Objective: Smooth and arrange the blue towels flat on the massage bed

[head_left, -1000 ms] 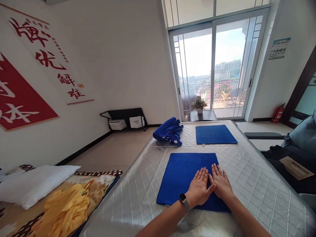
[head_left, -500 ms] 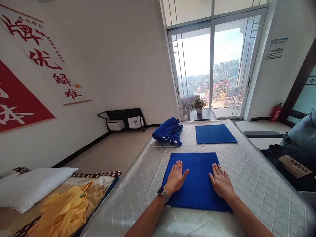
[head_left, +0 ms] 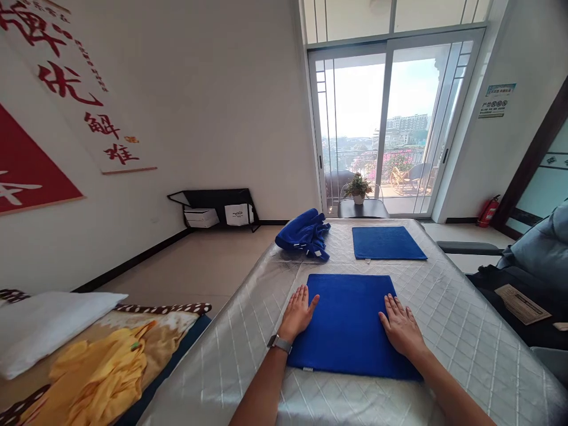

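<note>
A smooth, squarish blue cloth (head_left: 346,325) lay flat on the shiny, diamond-quilted silver table (head_left: 465,331), between its left and right edges. The left hand (head_left: 296,315) and right hand (head_left: 403,325) rested palm-down along the cloth's sides, fingers straight, thumbs spread. A crumpled blue heap (head_left: 302,234) sat at the far left corner, a rectangular towel (head_left: 388,244) by the far edge.

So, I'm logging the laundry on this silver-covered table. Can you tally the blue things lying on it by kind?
Flat blue cloths: 2
Crumpled blue heap: 1 (I cannot tell how many pieces are in it)
Total: 3, counting the heap as one
</note>
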`<act>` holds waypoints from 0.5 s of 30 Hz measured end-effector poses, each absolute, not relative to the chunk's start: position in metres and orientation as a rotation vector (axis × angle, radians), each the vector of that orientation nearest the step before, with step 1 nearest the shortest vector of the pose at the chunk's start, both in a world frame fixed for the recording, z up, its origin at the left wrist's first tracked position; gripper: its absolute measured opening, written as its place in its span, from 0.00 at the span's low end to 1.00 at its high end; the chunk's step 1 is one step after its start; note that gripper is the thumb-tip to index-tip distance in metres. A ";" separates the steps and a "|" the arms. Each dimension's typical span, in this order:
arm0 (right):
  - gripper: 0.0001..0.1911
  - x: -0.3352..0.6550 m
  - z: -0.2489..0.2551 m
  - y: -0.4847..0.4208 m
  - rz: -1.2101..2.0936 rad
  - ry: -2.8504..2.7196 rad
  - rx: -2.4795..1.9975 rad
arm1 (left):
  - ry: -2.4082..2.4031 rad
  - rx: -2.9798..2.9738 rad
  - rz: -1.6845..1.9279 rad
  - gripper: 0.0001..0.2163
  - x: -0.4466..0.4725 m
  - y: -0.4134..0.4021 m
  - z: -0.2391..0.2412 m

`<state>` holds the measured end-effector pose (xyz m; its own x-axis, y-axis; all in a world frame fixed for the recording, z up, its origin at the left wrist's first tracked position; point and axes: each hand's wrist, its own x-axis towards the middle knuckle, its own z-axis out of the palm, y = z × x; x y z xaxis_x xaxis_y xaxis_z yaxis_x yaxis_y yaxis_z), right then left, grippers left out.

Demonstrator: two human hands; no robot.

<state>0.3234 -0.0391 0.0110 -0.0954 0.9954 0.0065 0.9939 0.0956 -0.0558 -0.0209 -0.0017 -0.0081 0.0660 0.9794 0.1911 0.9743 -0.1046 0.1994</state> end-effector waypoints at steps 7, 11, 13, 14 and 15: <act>0.33 0.324 0.033 -0.033 0.041 -2.407 -2.088 | 2.101 2.252 0.406 0.42 -0.021 -0.005 -0.004; 0.34 0.320 0.046 -0.010 0.022 -2.353 -2.063 | 2.098 2.237 0.396 0.44 -0.018 -0.006 0.001; 0.34 0.318 0.045 0.003 0.039 -2.320 -2.071 | 2.100 2.230 0.377 0.44 -0.017 -0.007 0.003; 0.34 0.318 0.043 0.009 0.053 -2.305 -2.075 | 2.102 2.229 0.367 0.44 -0.017 -0.007 0.003; 0.34 0.317 0.039 0.014 0.067 -2.289 -2.080 | 2.104 2.232 0.357 0.44 -0.017 -0.007 0.003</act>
